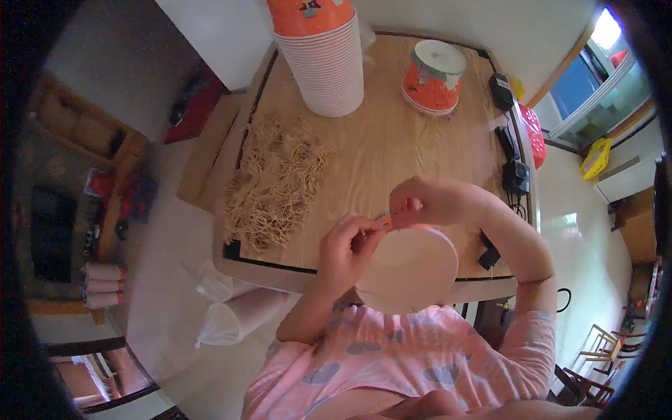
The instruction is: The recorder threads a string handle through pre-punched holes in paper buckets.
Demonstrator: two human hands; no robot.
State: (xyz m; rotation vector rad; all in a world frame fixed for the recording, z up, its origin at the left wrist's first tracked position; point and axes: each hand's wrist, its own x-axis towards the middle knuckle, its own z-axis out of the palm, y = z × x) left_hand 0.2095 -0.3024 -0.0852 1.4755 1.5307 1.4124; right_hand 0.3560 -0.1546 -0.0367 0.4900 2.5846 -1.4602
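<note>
A paper tub [409, 273] with a pale round face and a strip of orange on its far side is tilted toward me at the table's near edge. The fingers of my left hand [346, 248] pinch its far left edge. Just above that edge, my right hand [430, 199] is curled closed, its fingertips beside those of the left; whatever they hold is too small to make out. Left of my hands lies a loose heap of twisted tan paper cords [280, 182].
A tall stack of nested white tubs [325, 70], orange at the top, stands at the back left. An orange tub [434, 84] rests upside down at the back right. Black power adapters and cables [516, 175] line the right edge. Wrapped tub stacks [245, 315] lie on the floor.
</note>
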